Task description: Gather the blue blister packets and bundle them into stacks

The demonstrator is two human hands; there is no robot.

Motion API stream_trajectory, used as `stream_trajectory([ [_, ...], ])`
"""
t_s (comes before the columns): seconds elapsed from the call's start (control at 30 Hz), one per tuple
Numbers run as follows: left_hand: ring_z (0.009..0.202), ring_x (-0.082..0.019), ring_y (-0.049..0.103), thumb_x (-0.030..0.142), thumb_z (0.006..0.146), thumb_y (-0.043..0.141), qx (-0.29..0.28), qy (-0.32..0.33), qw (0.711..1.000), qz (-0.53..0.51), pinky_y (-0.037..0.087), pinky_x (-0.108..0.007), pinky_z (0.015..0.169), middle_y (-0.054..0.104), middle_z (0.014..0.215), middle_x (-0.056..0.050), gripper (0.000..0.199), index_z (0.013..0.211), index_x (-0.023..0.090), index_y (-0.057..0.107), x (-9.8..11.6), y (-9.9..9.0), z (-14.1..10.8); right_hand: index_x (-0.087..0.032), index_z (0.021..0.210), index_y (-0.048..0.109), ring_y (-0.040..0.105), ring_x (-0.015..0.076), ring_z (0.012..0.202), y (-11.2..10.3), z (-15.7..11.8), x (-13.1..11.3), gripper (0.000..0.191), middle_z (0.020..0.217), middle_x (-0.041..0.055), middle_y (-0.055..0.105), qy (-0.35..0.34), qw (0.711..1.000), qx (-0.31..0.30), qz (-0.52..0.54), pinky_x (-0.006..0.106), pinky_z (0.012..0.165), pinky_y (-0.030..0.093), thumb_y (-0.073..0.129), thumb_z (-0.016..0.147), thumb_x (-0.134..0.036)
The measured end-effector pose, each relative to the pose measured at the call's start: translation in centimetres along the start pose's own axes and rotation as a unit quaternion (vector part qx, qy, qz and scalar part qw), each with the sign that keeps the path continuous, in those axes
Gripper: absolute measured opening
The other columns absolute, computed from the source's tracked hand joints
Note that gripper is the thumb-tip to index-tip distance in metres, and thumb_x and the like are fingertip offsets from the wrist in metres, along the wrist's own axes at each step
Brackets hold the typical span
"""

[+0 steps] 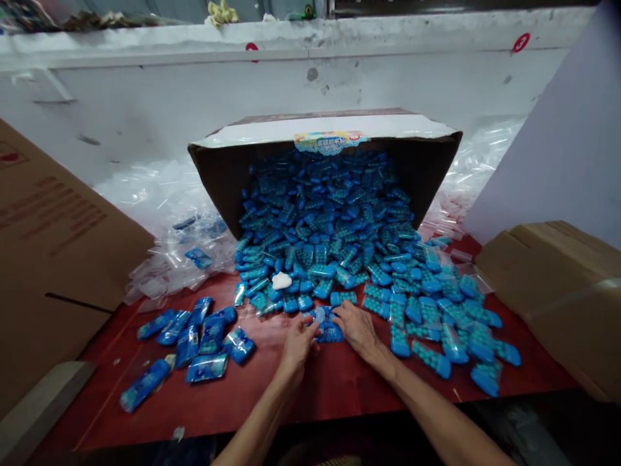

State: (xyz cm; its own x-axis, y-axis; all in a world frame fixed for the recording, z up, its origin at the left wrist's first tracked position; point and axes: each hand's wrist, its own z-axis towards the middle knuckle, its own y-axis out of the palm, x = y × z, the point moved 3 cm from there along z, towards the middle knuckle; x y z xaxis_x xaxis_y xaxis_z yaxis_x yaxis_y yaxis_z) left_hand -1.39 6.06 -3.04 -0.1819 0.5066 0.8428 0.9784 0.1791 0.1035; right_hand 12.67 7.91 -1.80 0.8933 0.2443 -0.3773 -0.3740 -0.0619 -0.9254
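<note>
A flat blue printed wrapper [330, 331] lies at the middle of the red table, between my two hands. My left hand [297, 344] pinches its left edge with thumb and fingers. On the other side, my right hand [358, 329] has its fingers closed at the wrapper's upper right edge. Just beyond my fingertips spreads a heap of small clear containers [320, 226] with blue caps and turquoise balls inside, spilling from a tipped carton [206, 184]. To the left lie several containers in blue printed wrappers [211, 335].
A small white lump [281, 280] rests on the heap. Clear plastic sleeves [169, 194] pile up behind on the left, with more at the right [490, 155]. Brown cartons flank the red table [272, 404], one left [53, 239] and one right [557, 285]. A white wall [160, 97] stands behind.
</note>
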Motion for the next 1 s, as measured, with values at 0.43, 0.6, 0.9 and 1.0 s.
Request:
stream_trajectory([
  [0.43,0.034,-0.011,0.051,0.032,0.063,0.06,-0.035,-0.051,0.998,0.01,0.036,-0.022,0.035,0.058,0.06,0.0,0.034,0.088,0.016,0.043,0.4,0.1,-1.2,-0.02,0.079,0.052,0.055,0.0172,0.071,1.2,0.0,0.7,0.016,0.08,0.0039,0.056,-0.065,0.998,0.007,-0.006,0.026,0.056,0.037,0.037,0.082,-0.022],
  [0.6,0.028,-0.007,0.04,0.036,0.062,0.061,0.027,-0.011,1.0,0.007,0.026,-0.019,0.032,0.052,0.05,0.004,0.036,0.087,0.015,0.046,0.2,-0.3,-1.2,-0.022,0.074,0.053,0.053,0.0173,0.067,1.0,0.2,0.8,0.02,0.075,0.003,0.053,-0.069,0.996,0.036,0.034,0.027,0.056,0.037,0.036,0.083,-0.024],
  [0.9,0.058,-0.01,0.054,0.039,0.062,0.062,-0.084,0.058,0.992,-0.075,0.037,-0.02,0.05,0.059,0.069,-0.001,0.033,0.082,0.014,0.056,1.5,1.7,-1.8,-0.021,0.08,0.058,0.047,0.0211,0.089,-3.5,-1.7,-2.7,0.018,0.091,0.0075,0.052,-0.077,0.977,0.126,0.155,0.035,0.079,0.036,0.04,0.082,-0.024],
  [1.0,0.053,-0.008,0.052,0.038,0.063,0.062,-0.091,0.053,0.989,-0.107,0.037,-0.019,0.047,0.059,0.068,0.0,0.031,0.081,0.015,0.056,1.3,2.0,-1.6,-0.02,0.1,0.053,0.048,0.0207,0.091,-2.7,-1.3,-1.5,0.026,0.1,0.0075,0.051,0.017,0.945,0.118,0.305,0.034,0.08,0.039,0.05,0.076,-0.029],
])
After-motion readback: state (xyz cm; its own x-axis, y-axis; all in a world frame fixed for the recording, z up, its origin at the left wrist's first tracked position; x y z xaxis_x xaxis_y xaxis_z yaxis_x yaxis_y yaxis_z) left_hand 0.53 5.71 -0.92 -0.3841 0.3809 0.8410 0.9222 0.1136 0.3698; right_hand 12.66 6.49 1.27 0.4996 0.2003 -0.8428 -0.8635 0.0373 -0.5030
